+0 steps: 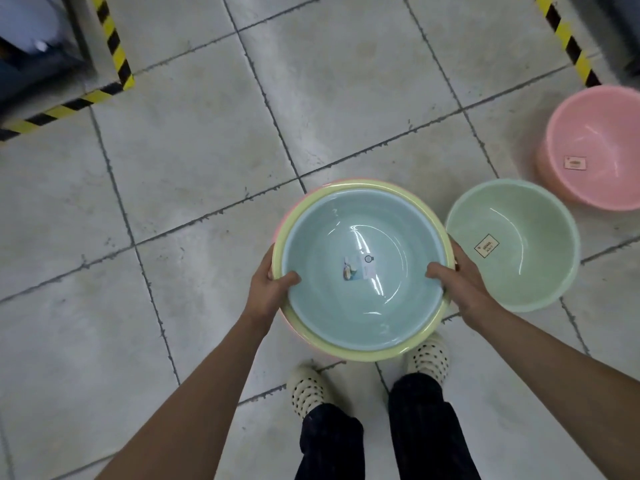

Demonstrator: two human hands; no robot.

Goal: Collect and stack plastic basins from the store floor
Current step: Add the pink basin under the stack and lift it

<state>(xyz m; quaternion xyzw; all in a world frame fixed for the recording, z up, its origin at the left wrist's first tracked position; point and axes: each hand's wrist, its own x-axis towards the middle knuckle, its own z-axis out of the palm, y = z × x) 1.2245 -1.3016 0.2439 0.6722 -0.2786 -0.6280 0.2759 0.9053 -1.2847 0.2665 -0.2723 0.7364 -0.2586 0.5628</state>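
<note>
Store floor (pixel 194 168), pale grey tiles with dark grout lines, seen from above.

Both hands hold a stack of basins (pixel 363 344) in front of the body, mouths up, nested three deep.
- Innermost: blue basin (pixel 329 306), glossy, with a small label (pixel 356 268) stuck near the middle of its bottom.
- Around it: yellow basin (pixel 391 189), only its rim showing as a ring.
- Outermost: bottom pink basin (pixel 289 206), a thin sliver of rim at the stack's upper left.

Left hand (pixel 270 285) grips the left rim, thumb (pixel 289 279) hooked over the edge onto the blue inner wall, fingers hidden beneath. Right hand (pixel 460 282) grips the right rim the same way, thumb (pixel 437 270) inside, fingers out of sight below. Both forearms are bare.

Still on the floor, to the person's right:
- Green basin (pixel 526 271), upright, just beside the right hand, with a square tag (pixel 486 245) on its inner wall.
- Loose pink basin (pixel 602 143), farther right and ahead, near the green one but apart from it, blurred, a tag (pixel 575 163) inside.

Below the stack are two cream perforated shoes, left (pixel 308 389) and right (pixel 427 355), and dark trousers (pixel 332 441). The stack's near rim overlaps the toe of the right shoe in view.

Yellow-and-black hazard tape marks the floor at upper left (pixel 114 46) and upper right (pixel 568 39). Dark fixtures behind the tape are too blurred to identify.
</note>
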